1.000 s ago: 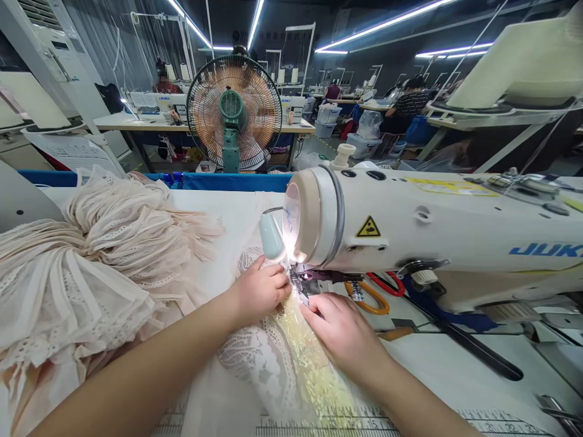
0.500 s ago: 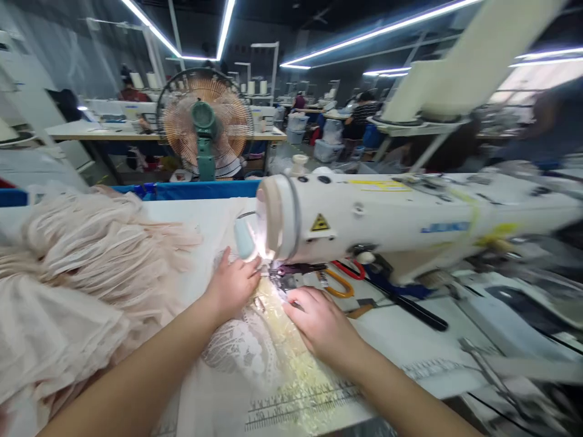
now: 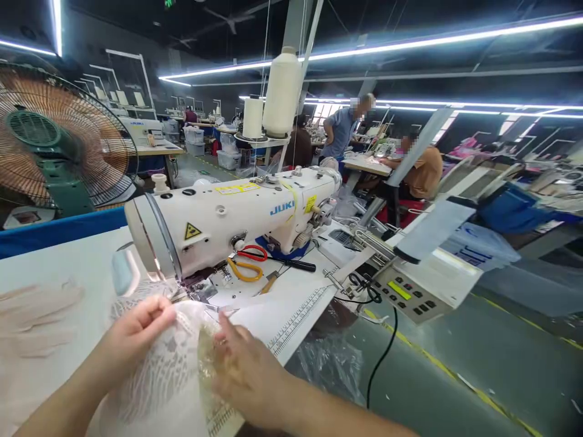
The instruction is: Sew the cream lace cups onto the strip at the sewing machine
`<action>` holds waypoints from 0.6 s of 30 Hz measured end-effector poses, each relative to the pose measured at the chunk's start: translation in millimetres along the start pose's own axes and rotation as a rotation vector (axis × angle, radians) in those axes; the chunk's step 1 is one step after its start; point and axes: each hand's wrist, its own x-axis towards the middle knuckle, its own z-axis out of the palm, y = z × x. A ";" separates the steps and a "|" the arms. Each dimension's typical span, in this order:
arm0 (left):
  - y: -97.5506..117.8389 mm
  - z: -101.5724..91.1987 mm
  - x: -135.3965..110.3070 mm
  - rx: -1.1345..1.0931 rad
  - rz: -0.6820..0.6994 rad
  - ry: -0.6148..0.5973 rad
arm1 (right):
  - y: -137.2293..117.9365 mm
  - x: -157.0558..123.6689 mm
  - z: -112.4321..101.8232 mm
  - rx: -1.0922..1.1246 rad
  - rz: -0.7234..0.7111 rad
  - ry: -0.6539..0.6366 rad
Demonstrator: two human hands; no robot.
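My left hand [image 3: 141,328] is closed in a pinch on white lace fabric [image 3: 159,370], just in front of the sewing machine's needle area. Sheer lace drapes down from its fingers toward me. My right hand [image 3: 248,370], slightly blurred, has curled fingers beside the lace and a yellowish see-through strip [image 3: 207,352]; what they hold is hidden. By its raised fingertip shows a thin, pointed metal tool [image 3: 225,311], too small to name surely. The white sewing machine [image 3: 214,212] spans the table beyond both hands.
Red-handled [image 3: 252,253] and orange-handled scissors [image 3: 246,271] lie under the machine arm, near a black rod [image 3: 300,265]. A control panel [image 3: 405,291] stands at right. Pale fabric [image 3: 36,321] lies left. A fan [image 3: 54,139] and co-workers [image 3: 341,130] are beyond.
The view has swung right, so the machine and fan sit further left. Both hands have come away from the needle toward me, bringing the lace forward, and the left fingers now pinch it.
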 end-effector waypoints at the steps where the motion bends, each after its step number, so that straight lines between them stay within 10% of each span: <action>1: 1.4 -1.2 0.5 -0.106 -0.058 0.049 | -3.1 1.1 2.8 -0.017 -0.070 -0.056; 4: 2.2 1.2 3.4 -0.184 -0.069 0.172 | -9.6 10.5 10.1 -0.070 -0.148 -0.119; 8: -2.2 9.8 4.3 0.322 0.079 0.346 | -7.2 26.1 13.8 -0.133 0.048 0.017; 12: 1.2 15.8 -0.9 0.892 -0.056 0.157 | 1.7 35.5 13.4 -0.198 0.144 -0.030; 18: 17.2 24.7 -7.7 1.089 -0.139 -0.005 | 6.7 31.4 12.6 -0.272 0.168 -0.157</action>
